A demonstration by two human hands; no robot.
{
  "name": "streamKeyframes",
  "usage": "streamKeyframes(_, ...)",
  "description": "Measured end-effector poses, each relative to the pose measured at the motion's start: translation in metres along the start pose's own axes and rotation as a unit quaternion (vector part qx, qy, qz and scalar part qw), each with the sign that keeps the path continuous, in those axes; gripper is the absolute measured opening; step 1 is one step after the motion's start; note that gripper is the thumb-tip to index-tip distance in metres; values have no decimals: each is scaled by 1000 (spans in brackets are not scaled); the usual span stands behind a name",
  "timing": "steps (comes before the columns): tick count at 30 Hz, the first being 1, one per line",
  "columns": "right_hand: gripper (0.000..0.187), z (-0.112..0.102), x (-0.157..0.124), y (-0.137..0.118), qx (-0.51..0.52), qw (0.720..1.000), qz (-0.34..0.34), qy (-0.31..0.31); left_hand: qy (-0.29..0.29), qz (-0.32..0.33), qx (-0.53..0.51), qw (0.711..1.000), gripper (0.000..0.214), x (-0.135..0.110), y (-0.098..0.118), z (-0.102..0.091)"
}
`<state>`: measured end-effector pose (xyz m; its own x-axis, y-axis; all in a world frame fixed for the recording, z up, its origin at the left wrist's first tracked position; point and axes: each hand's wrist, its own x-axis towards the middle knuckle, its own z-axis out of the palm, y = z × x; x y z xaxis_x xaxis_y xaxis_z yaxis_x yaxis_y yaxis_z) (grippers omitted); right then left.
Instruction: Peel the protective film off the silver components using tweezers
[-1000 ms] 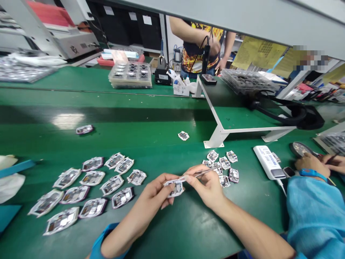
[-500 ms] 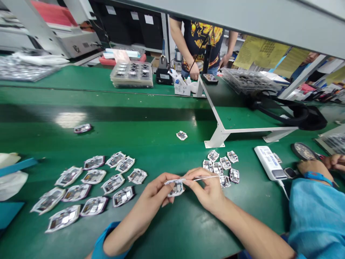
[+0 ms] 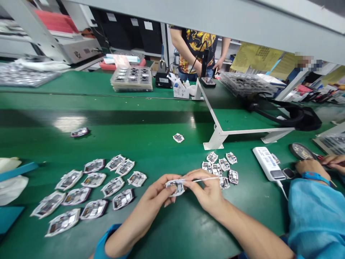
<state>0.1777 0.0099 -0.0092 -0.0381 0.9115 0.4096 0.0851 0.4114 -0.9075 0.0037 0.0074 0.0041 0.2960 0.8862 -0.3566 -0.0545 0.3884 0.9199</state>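
My left hand (image 3: 159, 192) is closed on a small white smartwatch case (image 3: 175, 186), its open side with the circuit parts turned up. In my right hand (image 3: 206, 190) is a pair of thin, pale tweezers (image 3: 207, 178), pinched between thumb and fingers, with the rear end sticking out to the right. Its fingertips meet the case's upper right edge, and they hide the tweezers' tips. On the green bench to the left lie several similar open watch cases (image 3: 93, 180). A cluster of smaller ones (image 3: 216, 169) lies just beyond my right hand.
A single case (image 3: 178, 137) lies ahead, another (image 3: 79, 132) farther left. A white-legged raised shelf (image 3: 256, 130) carries a black headband device (image 3: 291, 111). At right are a white cabled box (image 3: 266, 163) and a co-worker's blue sleeve (image 3: 315, 216). Another person (image 3: 199, 54) stands across the bench.
Both hands keep almost the same hold on the case and tweezers. The tweezers look slightly more closed. The view has shifted a little, and the person across the bench has moved their arms.
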Motion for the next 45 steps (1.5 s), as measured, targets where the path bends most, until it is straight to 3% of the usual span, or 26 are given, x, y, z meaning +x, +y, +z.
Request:
streamKeyframes(4,8,-2,6,7,72,988,132,32,-45,8,16,999,43,0,1,-2)
streamKeyframes(7,16,-2,10,13,132,972,178,79,-17,13,21,1000,36,-1,2,0)
streamKeyframes(11,14,-2,10,13,107,978,146,106,10,38,48,998,30,2,1,-1)
streamKeyframes(15,7,-3,5,6,12,995,77,67,10,89,151,985,36,26,3,-17)
streamKeyframes(18,4,-3,2,2,-57,998,6,33,74,153,292,941,40,61,10,-45)
streamKeyframes(24,5,-2,-2,4,-154,980,-128,-14,231,142,450,851,33,136,41,-109)
streamKeyframes(29,6,-1,-3,9,-209,964,-152,-61,285,105,545,782,31,169,53,-131)
streamKeyframes(33,5,0,-5,16,-246,958,-121,-86,276,121,582,755,40,180,54,-127)
streamKeyframes(38,12,3,-6,19,-275,949,-79,-130,138,189,596,769,61,185,47,-104)
streamKeyframes(41,14,4,-5,18,-285,946,-61,-143,89,217,579,781,55,185,43,-90)
streamKeyframes(45,13,3,-5,16,-293,943,-38,-154,93,245,529,807,37,177,44,-79)
